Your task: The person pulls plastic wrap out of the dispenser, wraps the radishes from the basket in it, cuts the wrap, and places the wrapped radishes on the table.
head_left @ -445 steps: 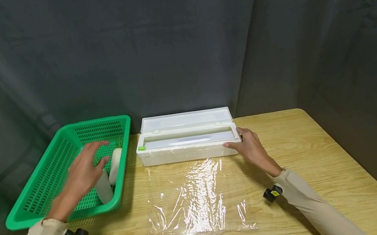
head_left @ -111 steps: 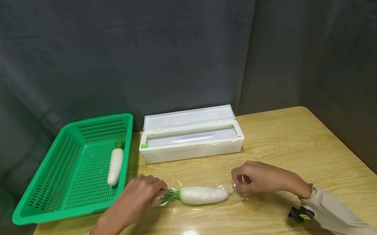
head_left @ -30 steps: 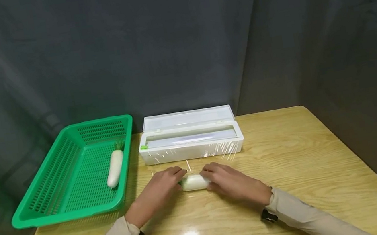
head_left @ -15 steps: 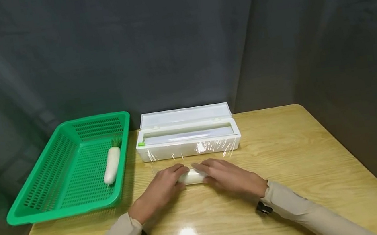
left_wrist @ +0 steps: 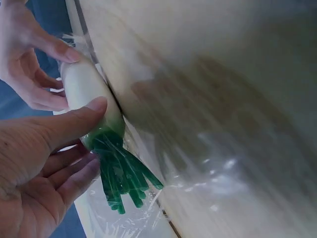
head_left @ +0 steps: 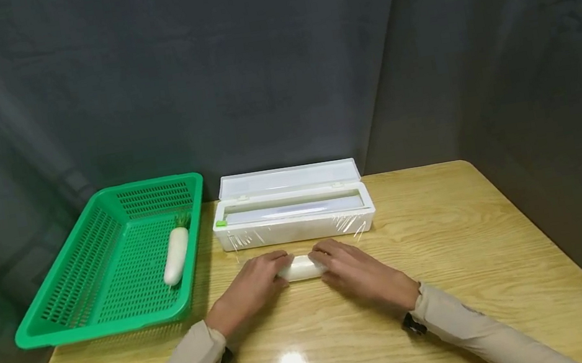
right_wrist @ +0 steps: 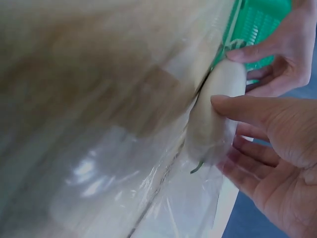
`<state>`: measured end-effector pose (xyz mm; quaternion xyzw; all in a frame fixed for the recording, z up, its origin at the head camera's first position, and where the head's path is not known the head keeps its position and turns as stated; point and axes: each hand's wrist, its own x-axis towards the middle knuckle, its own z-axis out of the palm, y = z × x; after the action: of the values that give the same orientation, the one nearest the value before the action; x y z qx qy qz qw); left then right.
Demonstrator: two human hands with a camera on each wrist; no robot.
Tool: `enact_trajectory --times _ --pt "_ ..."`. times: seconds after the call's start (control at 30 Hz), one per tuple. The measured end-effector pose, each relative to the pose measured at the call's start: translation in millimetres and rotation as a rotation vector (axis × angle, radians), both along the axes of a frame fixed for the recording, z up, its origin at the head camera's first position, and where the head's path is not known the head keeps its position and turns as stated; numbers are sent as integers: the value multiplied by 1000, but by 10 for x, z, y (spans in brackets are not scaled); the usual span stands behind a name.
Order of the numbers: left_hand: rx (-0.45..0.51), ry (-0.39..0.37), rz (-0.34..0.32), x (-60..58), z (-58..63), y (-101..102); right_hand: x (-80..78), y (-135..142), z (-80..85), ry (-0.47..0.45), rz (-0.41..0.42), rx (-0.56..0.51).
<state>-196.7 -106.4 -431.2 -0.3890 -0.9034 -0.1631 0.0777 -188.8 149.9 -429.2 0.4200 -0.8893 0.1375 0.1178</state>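
Observation:
A white radish (head_left: 302, 267) lies crosswise in front of the cling film dispenser (head_left: 295, 229), with clear cling film around it. My left hand (head_left: 253, 287) grips its leafy end, thumb on one side and fingers on the other. The right hand (head_left: 361, 274) holds the tapered end likewise. In the left wrist view, green leaf stalks (left_wrist: 121, 173) stick out under the film. A thin root tip (right_wrist: 197, 167) shows in the right wrist view. Clear film (right_wrist: 193, 198) stretches around the radish, and shiny creases mark it along the dispenser's front.
A green basket (head_left: 104, 327) stands at the left with one bare white radish (head_left: 176, 256) in it. The dispenser's lid (head_left: 288, 179) is raised, and a green slider (head_left: 221, 223) sits at its left end. A dark curtain (head_left: 251, 68) hangs behind the wooden table (head_left: 475, 242).
Earlier, film lay flat and two radishes were in the basket; later my hands pinched film at the wrapped radish's ends. Over the last second, hands and radish have shifted slightly toward the dispenser.

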Motion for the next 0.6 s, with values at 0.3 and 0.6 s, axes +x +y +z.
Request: enact_trajectory --times 0.3,0.6 --pt "16 -68 19 -58 30 6 -90 77 12 -22 42 17" --pt "66 49 4 -9 -44 1 -134 82 47 -59 72 25"
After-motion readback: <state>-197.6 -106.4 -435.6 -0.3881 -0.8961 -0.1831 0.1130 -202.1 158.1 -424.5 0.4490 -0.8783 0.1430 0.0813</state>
